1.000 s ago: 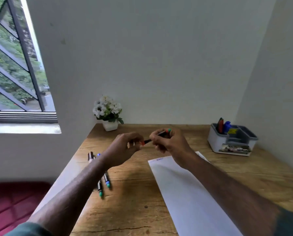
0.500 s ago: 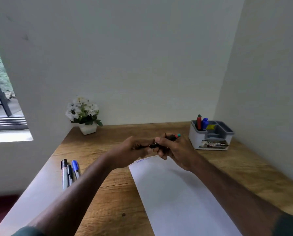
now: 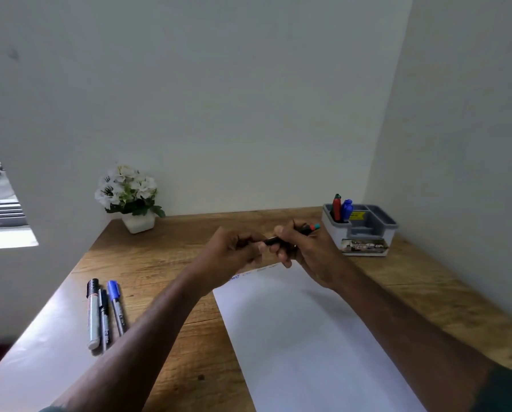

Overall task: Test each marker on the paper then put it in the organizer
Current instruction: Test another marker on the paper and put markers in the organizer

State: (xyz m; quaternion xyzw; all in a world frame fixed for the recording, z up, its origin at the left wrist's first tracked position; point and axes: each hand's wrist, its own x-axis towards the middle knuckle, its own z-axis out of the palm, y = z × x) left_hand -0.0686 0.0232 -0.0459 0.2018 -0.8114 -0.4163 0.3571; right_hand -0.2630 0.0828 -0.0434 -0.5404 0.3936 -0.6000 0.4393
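Both hands gripped one marker above the paper, left hand at its cap end, right hand on the barrel; better to pull straight, keeping the barrel steady.

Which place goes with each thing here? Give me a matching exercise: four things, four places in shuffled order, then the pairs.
Things:
1. green-ended marker
2. red marker
3. blue-capped marker
4. flower pot

Places:
A. standing in the organizer
B. lying at the table's left edge
C. far left corner by the wall
D. held between left hand and right hand

Pairs: 1-D, 2-A, 3-B, 4-C
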